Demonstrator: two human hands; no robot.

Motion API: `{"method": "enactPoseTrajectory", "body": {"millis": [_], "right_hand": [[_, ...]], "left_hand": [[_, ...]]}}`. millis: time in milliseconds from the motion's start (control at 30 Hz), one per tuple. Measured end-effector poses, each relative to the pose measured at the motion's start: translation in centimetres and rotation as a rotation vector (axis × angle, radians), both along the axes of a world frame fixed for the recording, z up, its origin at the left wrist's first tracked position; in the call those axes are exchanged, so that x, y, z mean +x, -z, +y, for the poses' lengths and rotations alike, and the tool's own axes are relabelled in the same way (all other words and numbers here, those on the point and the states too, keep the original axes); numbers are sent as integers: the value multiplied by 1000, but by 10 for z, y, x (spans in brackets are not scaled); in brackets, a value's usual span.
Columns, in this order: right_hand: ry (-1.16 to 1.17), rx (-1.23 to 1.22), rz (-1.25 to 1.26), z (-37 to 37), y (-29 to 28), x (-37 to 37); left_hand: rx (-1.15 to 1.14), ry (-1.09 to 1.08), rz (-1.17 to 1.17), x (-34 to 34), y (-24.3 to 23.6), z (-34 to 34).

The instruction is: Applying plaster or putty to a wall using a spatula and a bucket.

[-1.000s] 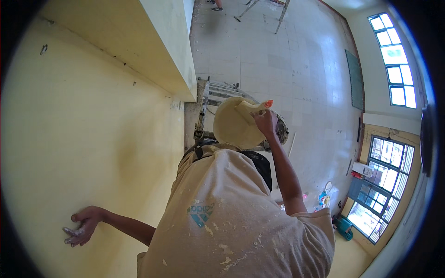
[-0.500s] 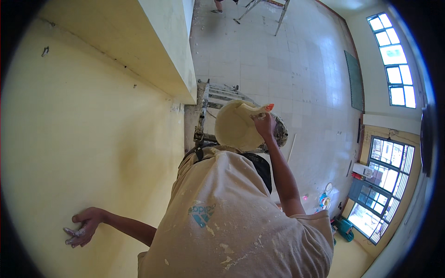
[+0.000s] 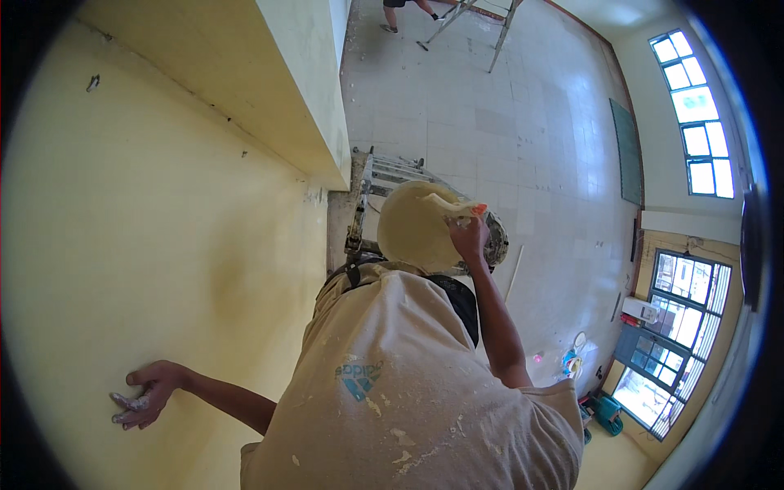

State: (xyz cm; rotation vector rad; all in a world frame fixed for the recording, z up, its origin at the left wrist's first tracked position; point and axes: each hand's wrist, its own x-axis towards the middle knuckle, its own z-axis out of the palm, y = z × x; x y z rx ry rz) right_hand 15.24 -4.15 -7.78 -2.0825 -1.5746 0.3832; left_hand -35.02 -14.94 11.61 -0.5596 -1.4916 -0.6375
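My right hand (image 3: 469,233) is closed on a paint-coated tool (image 3: 445,204), apparently a brush, with an orange part at its end. The tool is over a round bucket (image 3: 407,237) of cream paint, which stands at the top of a paint-spattered metal ladder (image 3: 392,171) below me. My left hand (image 3: 147,394) has its fingers apart, holds nothing and has pale paint on its fingertips. It is beside the yellow wall (image 3: 147,245); I cannot tell if it touches it.
A yellow ledge (image 3: 302,98) juts from the wall. Far below on the tiled floor (image 3: 523,147) are another person's legs (image 3: 400,12), a second ladder (image 3: 502,37), a pale pole (image 3: 514,278) and assorted items (image 3: 572,363). Barred windows (image 3: 670,335) are at the right.
My right hand and the tool have moved slightly down. The room has shifted a little downward in the picture. More of the other person's legs shows beside the far ladder.
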Motion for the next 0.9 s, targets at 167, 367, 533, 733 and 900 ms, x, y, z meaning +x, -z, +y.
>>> {"method": "enactPoseTrajectory", "body": {"millis": [167,367,533,733,900], "right_hand": [[137,-32,277,-13,5,7],[342,-58,318,-13,19,15],[287,-74,318,-8,26,13],[236,92,191,-21,50,37],[189,48,204,-21,-8,29]], "left_hand": [[2,-11,29,-1,0,-2],[-46,-130,25,-4,0,-4],[14,-67,60,-3,-5,0],[5,-24,33,-5,-1,7],[16,-39,-8,-6,-2,3]]}}
